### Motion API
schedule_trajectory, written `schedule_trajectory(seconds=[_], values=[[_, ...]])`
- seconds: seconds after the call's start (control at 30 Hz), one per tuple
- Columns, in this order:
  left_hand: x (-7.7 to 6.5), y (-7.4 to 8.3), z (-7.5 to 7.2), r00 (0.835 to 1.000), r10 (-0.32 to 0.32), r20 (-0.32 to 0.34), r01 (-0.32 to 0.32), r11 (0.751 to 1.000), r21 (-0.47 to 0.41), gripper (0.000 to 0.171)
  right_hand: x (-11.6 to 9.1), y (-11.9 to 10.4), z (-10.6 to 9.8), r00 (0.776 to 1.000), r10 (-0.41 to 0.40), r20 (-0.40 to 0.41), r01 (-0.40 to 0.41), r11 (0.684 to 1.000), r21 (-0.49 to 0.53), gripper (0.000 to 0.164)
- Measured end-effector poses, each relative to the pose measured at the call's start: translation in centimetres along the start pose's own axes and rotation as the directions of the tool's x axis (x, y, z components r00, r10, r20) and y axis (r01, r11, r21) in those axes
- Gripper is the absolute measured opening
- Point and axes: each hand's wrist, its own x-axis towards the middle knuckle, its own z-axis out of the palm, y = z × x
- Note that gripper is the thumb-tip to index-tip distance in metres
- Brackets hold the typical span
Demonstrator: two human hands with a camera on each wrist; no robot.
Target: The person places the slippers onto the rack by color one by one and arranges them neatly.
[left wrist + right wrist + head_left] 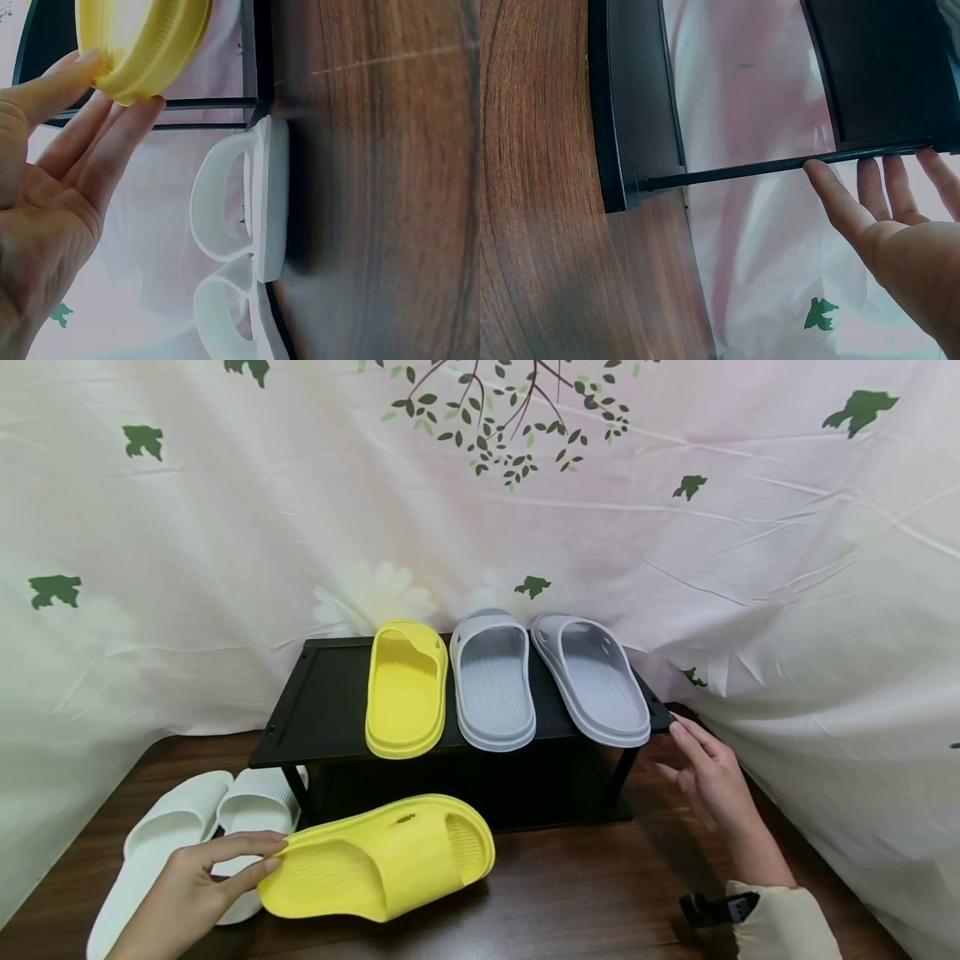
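A yellow slipper (420,860) is pinched at its heel end between the thumb and fingers of my left hand (198,881). It is raised in front of the black shoe rack (315,702), toe to the right. On the rack's top shelf stand the other yellow slipper (406,693) and two grey slippers (495,685), side by side. At the rack's right end, the fingertips of my right hand (712,777) touch the frame. In the right wrist view those fingers (832,191) are fairly straight against the side bar (742,171).
Two white slippers (168,839) lie on the dark wooden floor (585,893) at the left, partly behind my left hand. The rack's lower shelf (465,785) sits just above the floor. A pale curtain (300,527) with green leaf prints hangs behind and at both sides.
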Motion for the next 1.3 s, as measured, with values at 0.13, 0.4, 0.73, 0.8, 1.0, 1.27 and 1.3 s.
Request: schedule_trajectory(seconds=[0.13, 0.4, 0.73, 0.8, 1.0, 1.27, 1.3], values=[[0.0, 0.4, -0.1, 0.999, -0.032, -0.005, 0.032, 0.999, -0.029, 0.025, 0.0, 0.0, 0.0, 1.0, 0.0, 0.012, 0.0, 1.0, 0.001, 0.034], [-0.1, 0.8, -0.7, 0.996, -0.09, 0.0, 0.09, 0.991, -0.102, 0.025, 0.1, 0.0, -0.1, 1.0, 0.01, 0.014, -0.01, 1.0, -0.021, 0.037], [-0.1, 0.9, -1.1, 0.995, -0.067, -0.075, 0.055, 0.986, -0.157, 0.028, -0.2, 0.0, -0.2, 1.0, 0.0, 0.01, 0.0, 1.0, 0.004, 0.035], [-0.1, 1.0, -1.2, 0.995, -0.069, -0.076, 0.056, 0.985, -0.161, 0.028, -0.1, 0.0, -0.2, 1.0, 0.003, 0.007, -0.003, 1.0, -0.002, 0.036], [0.0, 1.3, -1.5, 0.986, -0.145, -0.086, 0.127, 0.974, -0.185, 0.026, -0.1, 0.1, -0.1, 1.0, 0.004, 0.001, -0.004, 1.0, 0.01, 0.032], [0.0, 1.2, -1.9, 0.985, -0.159, -0.062, 0.124, 0.917, -0.38, 0.031, 0.0, 0.2, 0.0, 1.0, 0.001, 0.01, -0.001, 1.0, 0.021, 0.03], [0.0, 1.2, -1.9, 0.983, -0.176, -0.059, 0.139, 0.908, -0.396, 0.031, 0.1, 0.2, 0.0, 1.0, 0.001, 0.009, -0.002, 1.0, 0.023, 0.03]])
